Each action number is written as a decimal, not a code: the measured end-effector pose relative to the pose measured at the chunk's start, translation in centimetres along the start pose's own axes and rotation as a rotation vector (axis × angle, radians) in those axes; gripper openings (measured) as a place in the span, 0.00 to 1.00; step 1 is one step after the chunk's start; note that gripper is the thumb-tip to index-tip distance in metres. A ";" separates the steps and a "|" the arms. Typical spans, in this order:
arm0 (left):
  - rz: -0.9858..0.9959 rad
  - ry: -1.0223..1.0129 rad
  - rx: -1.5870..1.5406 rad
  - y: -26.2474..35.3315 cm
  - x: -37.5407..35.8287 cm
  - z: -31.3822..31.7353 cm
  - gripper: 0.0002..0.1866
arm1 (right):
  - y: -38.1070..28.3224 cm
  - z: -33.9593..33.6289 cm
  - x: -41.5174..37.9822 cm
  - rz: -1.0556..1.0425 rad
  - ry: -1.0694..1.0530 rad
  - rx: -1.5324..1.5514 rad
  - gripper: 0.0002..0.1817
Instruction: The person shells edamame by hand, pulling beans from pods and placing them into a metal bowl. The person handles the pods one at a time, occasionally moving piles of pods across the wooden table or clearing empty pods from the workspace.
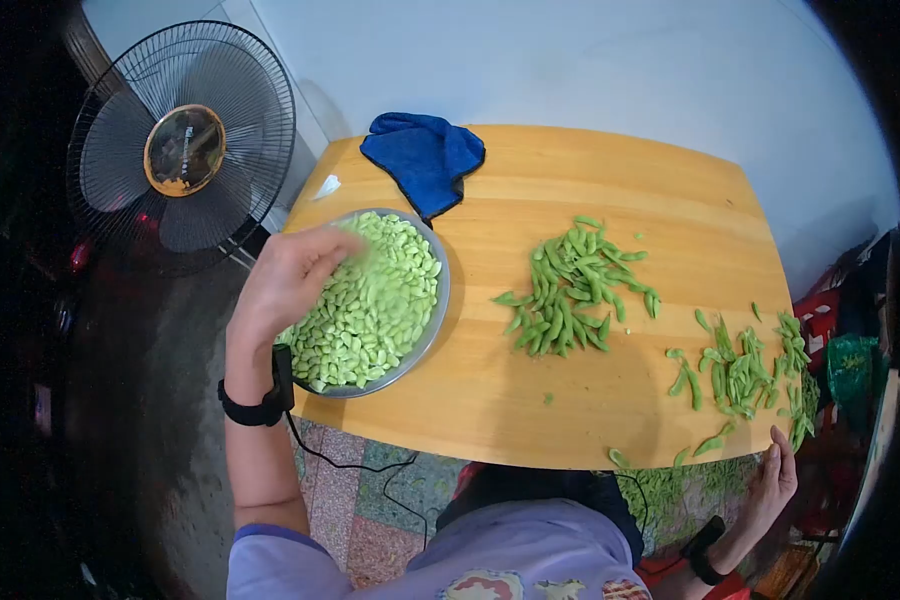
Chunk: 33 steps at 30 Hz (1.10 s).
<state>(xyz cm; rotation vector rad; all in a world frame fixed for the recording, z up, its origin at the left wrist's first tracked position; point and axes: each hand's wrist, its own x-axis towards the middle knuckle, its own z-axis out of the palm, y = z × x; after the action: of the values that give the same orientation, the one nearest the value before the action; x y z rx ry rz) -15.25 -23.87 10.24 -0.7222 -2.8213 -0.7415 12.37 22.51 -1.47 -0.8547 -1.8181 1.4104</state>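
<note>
My left hand [292, 278] is over a round metal bowl [432, 345] full of shelled green soybeans [355, 340]. Its fingers are curled in a pinch, and their tips are blurred. A green smear shows just below them; whether anything sits between the fingertips cannot be made out. At the table's front right corner, my right hand [773, 480] has its fingers stretched out, with nothing visible in them. It is close to a loose spread of flattish green pods [740, 375]. A pile of plump soybean pods [568, 290] lies mid-table.
A blue cloth [425, 158] and a white scrap [327, 187] lie at the back left of the wooden table [510, 420]. A black fan [183, 150] stands to the left. Green pods [705, 505] cover part of the floor. A cable [345, 464] hangs from my left wrist.
</note>
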 end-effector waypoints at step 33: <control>0.910 -0.154 0.100 18.7 10.4 22.4 0.03 | -1.1 -1.2 -1.1 0.017 -0.167 -0.002 0.17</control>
<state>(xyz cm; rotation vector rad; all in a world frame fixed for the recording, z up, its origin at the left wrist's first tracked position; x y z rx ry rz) -15.52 5.78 1.34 -1.8805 -2.2010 -0.3733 13.88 22.01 -0.26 -0.7741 -1.9396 1.5303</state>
